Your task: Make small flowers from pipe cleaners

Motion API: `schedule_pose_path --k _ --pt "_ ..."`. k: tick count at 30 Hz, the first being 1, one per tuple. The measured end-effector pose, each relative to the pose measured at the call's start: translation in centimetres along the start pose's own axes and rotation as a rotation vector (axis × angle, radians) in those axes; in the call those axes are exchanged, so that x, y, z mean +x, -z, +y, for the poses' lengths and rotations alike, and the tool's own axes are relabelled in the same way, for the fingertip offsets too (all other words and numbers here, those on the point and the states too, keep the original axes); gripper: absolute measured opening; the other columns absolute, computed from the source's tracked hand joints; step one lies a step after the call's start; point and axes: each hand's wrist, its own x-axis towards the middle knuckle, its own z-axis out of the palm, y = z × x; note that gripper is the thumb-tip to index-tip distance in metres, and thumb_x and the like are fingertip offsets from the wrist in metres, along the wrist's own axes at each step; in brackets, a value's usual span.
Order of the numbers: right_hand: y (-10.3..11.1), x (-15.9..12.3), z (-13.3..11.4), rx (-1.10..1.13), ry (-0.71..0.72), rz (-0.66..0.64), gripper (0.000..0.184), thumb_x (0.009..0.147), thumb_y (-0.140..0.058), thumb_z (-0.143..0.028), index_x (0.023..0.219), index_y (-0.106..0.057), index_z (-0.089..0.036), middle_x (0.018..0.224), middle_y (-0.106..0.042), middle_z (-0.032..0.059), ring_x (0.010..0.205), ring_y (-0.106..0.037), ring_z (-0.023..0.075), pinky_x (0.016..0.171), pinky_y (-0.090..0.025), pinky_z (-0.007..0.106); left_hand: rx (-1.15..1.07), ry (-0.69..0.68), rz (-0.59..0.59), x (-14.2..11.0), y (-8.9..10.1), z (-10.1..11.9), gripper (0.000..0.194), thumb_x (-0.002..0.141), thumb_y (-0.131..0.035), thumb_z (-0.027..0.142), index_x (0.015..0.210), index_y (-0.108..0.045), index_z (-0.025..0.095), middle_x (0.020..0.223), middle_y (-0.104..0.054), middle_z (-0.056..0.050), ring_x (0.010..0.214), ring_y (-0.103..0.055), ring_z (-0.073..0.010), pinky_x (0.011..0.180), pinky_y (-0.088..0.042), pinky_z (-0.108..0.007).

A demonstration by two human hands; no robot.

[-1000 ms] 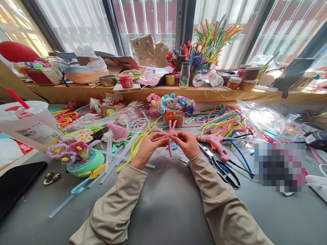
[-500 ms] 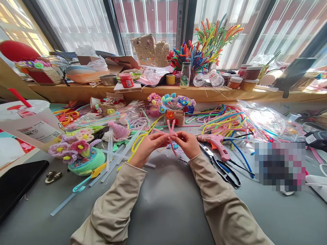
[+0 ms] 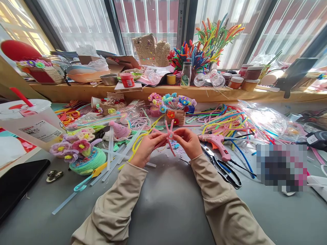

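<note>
a pink spoked piece (image 3: 170,136) of fuzzy strips sits between the two hands, held up just above the grey surface (image 3: 163,200). its strips appear crossed and joined at a middle, so that much looks done; the spokes are separate and their ends free, so it seems partway made, though how much is left cannot be told. two spokes point up and away in a narrow v, one points down and slightly right, others go left into the fingers. its longest visible line runs top to bottom, tilted a little; being star-like, it has no clear single axis. the left hand (image 3: 145,148) pinches spokes on its side, and the right hand (image 3: 189,141) pinches near the middle. beyond stands a flower basket (image 3: 180,117); to the right lie a pink glue gun (image 3: 213,140) and scissors (image 3: 212,157).
</note>
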Motion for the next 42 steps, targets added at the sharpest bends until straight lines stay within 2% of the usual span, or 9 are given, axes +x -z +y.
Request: schedule_pose_path --k 4,8,14,20,24,36,39,42 --pt "0.01 -0.07 0.18 -0.021 0.020 -0.032 0.011 0.069 -0.053 -0.026 0.076 -0.055 -0.017 0.068 -0.059 0.0016 0.065 -0.058 0.0132 0.062 -0.046 0.024 -0.032 0.024 0.005 0.03 -0.07 0.07 0.019 0.057 -0.065 0.026 0.071 -0.065 0.014 0.066 -0.063 0.000 0.063 -0.057 -0.0083 0.065 -0.045 -0.019" --pt "-0.03 -0.14 0.04 -0.142 0.079 -0.068 0.008 0.069 -0.051 -0.019 0.074 -0.057 -0.016 0.066 -0.059 0.0010 0.061 -0.056 0.0116 0.061 -0.046 0.022 -0.050 0.047 0.007 0.04 0.03 -0.02 0.015 0.057 -0.066 0.023 0.067 -0.064 0.013 0.065 -0.065 -0.002 0.062 -0.058 -0.0096 0.063 -0.046 -0.019" --pt "-0.02 -0.28 -0.02 -0.301 0.173 -0.083 0.014 0.067 -0.049 -0.012 0.075 -0.059 -0.016 0.067 -0.058 0.0008 0.059 -0.054 0.0100 0.059 -0.046 0.021 -0.067 0.062 0.000 0.12 0.30 -0.24 0.015 0.056 -0.066 0.022 0.068 -0.064 0.012 0.067 -0.066 -0.005 0.063 -0.060 -0.0127 0.064 -0.048 -0.022" --pt "-0.10 -0.36 -0.20 -0.353 0.220 -0.034 0.013 0.069 -0.048 -0.013 0.074 -0.059 -0.016 0.068 -0.058 0.0016 0.060 -0.054 0.0106 0.059 -0.046 0.021 -0.081 0.050 -0.018 0.26 0.48 -0.52 0.018 0.057 -0.065 0.024 0.070 -0.064 0.012 0.069 -0.066 -0.005 0.065 -0.060 -0.0121 0.065 -0.048 -0.022" --pt "-0.22 -0.39 -0.32 -0.343 0.217 0.023 0.009 0.070 -0.049 -0.018 0.075 -0.056 -0.017 0.067 -0.059 0.0005 0.059 -0.054 0.0105 0.059 -0.046 0.022 -0.080 0.047 -0.010 0.17 0.32 -0.39 0.019 0.056 -0.066 0.024 0.071 -0.064 0.012 0.069 -0.065 -0.004 0.064 -0.059 -0.0114 0.066 -0.047 -0.021" --pt "-0.36 -0.57 -0.27 -0.405 0.229 -0.043 0.013 0.069 -0.048 -0.014 0.074 -0.060 -0.017 0.070 -0.058 0.0018 0.060 -0.053 0.0108 0.057 -0.045 0.022 -0.091 0.051 -0.018 0.31 0.39 -0.67 0.016 0.056 -0.066 0.024 0.067 -0.063 0.012 0.065 -0.065 -0.004 0.061 -0.059 -0.0115 0.065 -0.048 -0.023" --pt "-0.37 -0.52 -0.51 -0.357 0.205 -0.026 0.013 0.071 -0.047 -0.018 0.076 -0.059 -0.018 0.072 -0.058 0.0023 0.063 -0.054 0.0115 0.058 -0.046 0.022 -0.098 0.039 -0.009 0.18 0.16 -0.40 0.015 0.057 -0.065 0.023 0.067 -0.064 0.013 0.067 -0.065 -0.003 0.063 -0.059 -0.0109 0.067 -0.047 -0.022" --pt "-0.33 -0.39 -0.62 -0.245 0.124 0.020 0.019 0.071 -0.050 -0.023 0.088 -0.055 -0.018 0.071 -0.059 0.0018 0.063 -0.056 0.0117 0.058 -0.046 0.023 -0.108 0.027 0.005 0.04 -0.09 -0.07 0.017 0.057 -0.065 0.024 0.070 -0.064 0.013 0.069 -0.066 -0.003 0.065 -0.059 -0.0107 0.068 -0.045 -0.021"
